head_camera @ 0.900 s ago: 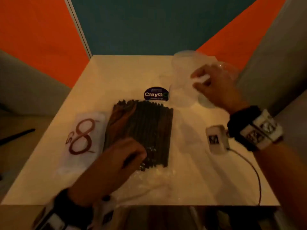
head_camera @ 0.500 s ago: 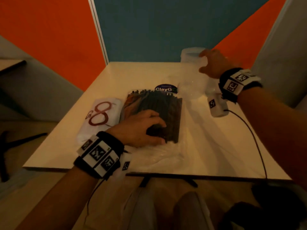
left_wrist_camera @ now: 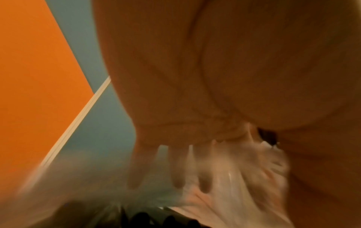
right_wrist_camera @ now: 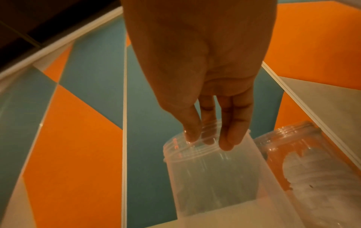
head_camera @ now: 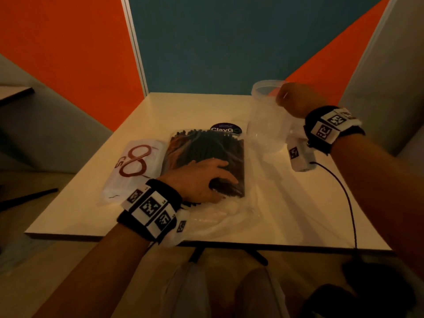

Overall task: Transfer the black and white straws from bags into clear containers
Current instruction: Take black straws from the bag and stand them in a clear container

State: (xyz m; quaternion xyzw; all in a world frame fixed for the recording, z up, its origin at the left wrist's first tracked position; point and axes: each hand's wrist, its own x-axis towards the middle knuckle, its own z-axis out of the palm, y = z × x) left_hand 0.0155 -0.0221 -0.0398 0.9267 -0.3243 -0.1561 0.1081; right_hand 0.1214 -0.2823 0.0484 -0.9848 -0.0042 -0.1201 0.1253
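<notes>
A clear bag of black straws [head_camera: 206, 150] lies mid-table, and their dark ends [left_wrist_camera: 146, 219] show in the left wrist view. My left hand [head_camera: 226, 189] lies over the bag's near end, fingers and thumb curled round the bundle; its fingers [left_wrist_camera: 175, 174] look blurred against crinkled plastic. A white bag with a red "8" logo [head_camera: 135, 164] lies to its left. At the back right my right hand [head_camera: 284, 97] pinches the rim of an upright clear container [head_camera: 266, 120], thumb and fingers on either side of the wall [right_wrist_camera: 209, 140]. A second clear container [right_wrist_camera: 304, 162] stands beside it.
A round dark "ClayGo" sticker [head_camera: 226, 129] sits behind the straws. The wrist camera unit [head_camera: 299, 154] and its black cable [head_camera: 348, 203] hang over the table's right side. Orange and teal partition walls [head_camera: 206, 42] close the far edge. My knees are below the near edge.
The head view has pulled back and risen. My right hand has moved from the containers' side to grip one by its rim. My left hand has stayed on the straw bag.
</notes>
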